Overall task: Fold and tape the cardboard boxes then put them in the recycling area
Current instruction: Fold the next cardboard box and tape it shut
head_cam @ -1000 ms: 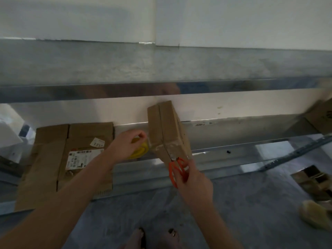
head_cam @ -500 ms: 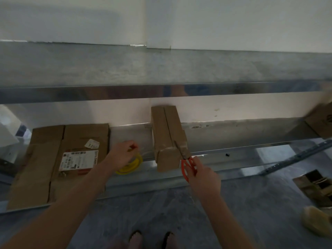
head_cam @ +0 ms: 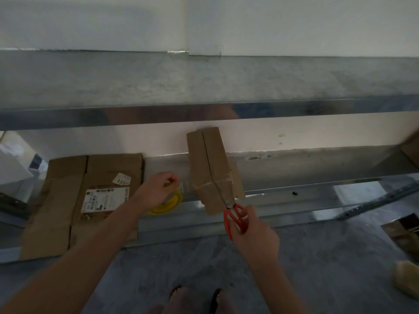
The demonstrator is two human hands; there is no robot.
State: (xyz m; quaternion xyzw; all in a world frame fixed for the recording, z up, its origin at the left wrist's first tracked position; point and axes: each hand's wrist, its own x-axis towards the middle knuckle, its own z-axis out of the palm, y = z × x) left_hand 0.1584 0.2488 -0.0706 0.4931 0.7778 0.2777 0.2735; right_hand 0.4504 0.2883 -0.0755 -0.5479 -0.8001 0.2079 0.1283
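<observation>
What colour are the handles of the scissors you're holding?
Orange-red. The scissors in the right hand show best in the head view.

Dim, greyish picture with soft focus throughout; a pale glow lights the white wall [head_cam: 294, 139] under the reflective metal shelf edge [head_cam: 204, 114]; straight lines bow toward the edges.

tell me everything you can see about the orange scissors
The orange-handled scissors have two looped, plastic-looking handles and slim grey metal blades that look closed or nearly so. The right hand grips the handles from below, its fingers curled round the loops. The blades point up and slightly left, lying against the near end of the small folded brown cardboard box, along its corner seam. Nothing else touches them.
</observation>
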